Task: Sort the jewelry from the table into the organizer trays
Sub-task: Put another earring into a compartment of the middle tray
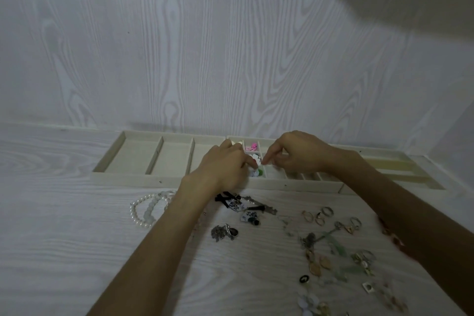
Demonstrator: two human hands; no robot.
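Head view: your left hand point(225, 167) and right hand point(295, 154) meet over the small compartments of the middle organizer tray point(295, 185), fingers curled, pinching a small white piece point(255, 161) between them. Loose jewelry point(333, 246) lies on the table point(64, 251) nearer you.

Obscured and unresolved items at the organizer trays

The left hand point(225, 164) covers part of the middle tray point(295, 185); whether its fingers hold anything cannot be told. The right hand point(295, 154) hides compartments behind it. Jewelry point(333, 259) near the table's point(64, 238) right edge is blurred, cut off at the frame bottom.
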